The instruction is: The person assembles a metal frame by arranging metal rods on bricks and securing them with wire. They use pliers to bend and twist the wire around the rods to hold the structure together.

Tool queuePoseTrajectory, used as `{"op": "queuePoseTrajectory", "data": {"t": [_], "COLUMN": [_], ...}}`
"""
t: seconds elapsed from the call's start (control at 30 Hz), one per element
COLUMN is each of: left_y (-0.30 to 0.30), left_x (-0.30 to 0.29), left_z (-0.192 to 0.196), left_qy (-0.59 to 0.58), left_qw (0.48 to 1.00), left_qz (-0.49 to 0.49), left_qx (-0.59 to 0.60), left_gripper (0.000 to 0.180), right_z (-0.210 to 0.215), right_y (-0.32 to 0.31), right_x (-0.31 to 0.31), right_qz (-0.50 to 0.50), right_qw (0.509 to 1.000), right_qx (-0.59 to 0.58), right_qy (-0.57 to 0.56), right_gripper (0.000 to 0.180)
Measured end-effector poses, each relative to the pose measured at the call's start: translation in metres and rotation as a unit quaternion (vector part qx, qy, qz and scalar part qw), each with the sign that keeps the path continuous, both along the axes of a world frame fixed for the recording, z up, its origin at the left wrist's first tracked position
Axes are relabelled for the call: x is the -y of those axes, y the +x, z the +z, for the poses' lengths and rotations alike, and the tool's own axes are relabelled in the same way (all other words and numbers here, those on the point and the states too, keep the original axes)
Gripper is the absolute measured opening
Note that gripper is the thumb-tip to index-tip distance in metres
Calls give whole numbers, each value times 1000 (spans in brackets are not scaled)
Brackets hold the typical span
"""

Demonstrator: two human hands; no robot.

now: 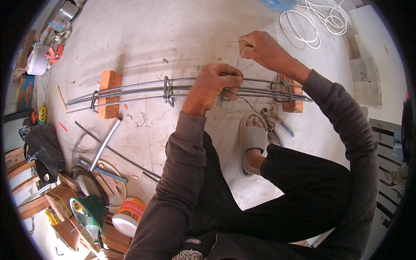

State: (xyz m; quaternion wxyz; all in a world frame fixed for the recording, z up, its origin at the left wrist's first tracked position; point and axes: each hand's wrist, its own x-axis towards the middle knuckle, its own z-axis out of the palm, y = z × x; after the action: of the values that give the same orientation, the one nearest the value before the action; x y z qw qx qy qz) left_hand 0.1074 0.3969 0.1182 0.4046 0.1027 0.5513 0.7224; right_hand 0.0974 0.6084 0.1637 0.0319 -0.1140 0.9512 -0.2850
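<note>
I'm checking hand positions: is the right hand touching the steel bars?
Apart. The head view shows pale floor plainly between the raised right hand and the steel bars.

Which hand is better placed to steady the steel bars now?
Probably the left hand: it is at the steel bars, while the right hand is out beyond them with thin wire at its fingers.

blue container (279, 4) cut off at top, rods (147, 89) partly behind left hand (215, 86), wire (239, 61) too thin to trace
</note>
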Motion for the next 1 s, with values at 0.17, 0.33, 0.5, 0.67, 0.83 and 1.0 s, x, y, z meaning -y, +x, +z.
{"op": "queuePoseTrajectory", "data": {"t": [0.17, 0.33, 0.5, 0.67, 0.83, 1.0], "left_y": [-4, -5, 1, 2, 3, -2], "left_x": [5, 4, -7, -11, -11, 2], "left_z": [-14, -22, -23, -24, -27, -16], "left_qy": [81, 149, 152, 119, 2, 54], "left_qw": [993, 980, 976, 986, 992, 998], "left_qz": [-52, -44, 30, 90, 81, -29], "left_qx": [72, 126, 151, 72, -92, 9], "left_gripper": [18, 15, 16, 16, 17, 21], "right_z": [-2, -4, -3, 20, 31, 27], "right_y": [1, 5, 14, 15, 14, 7], "right_x": [-3, -5, -8, 7, 18, 12], "right_qz": [-12, -6, -28, 1, 45, 52], "right_qw": [998, 998, 996, 999, 994, 987], "right_qx": [40, 55, 21, -42, -80, -114], "right_qy": [-47, -43, -80, -20, 64, 98], "right_gripper": [23, 19, 19, 19, 19, 20]}}
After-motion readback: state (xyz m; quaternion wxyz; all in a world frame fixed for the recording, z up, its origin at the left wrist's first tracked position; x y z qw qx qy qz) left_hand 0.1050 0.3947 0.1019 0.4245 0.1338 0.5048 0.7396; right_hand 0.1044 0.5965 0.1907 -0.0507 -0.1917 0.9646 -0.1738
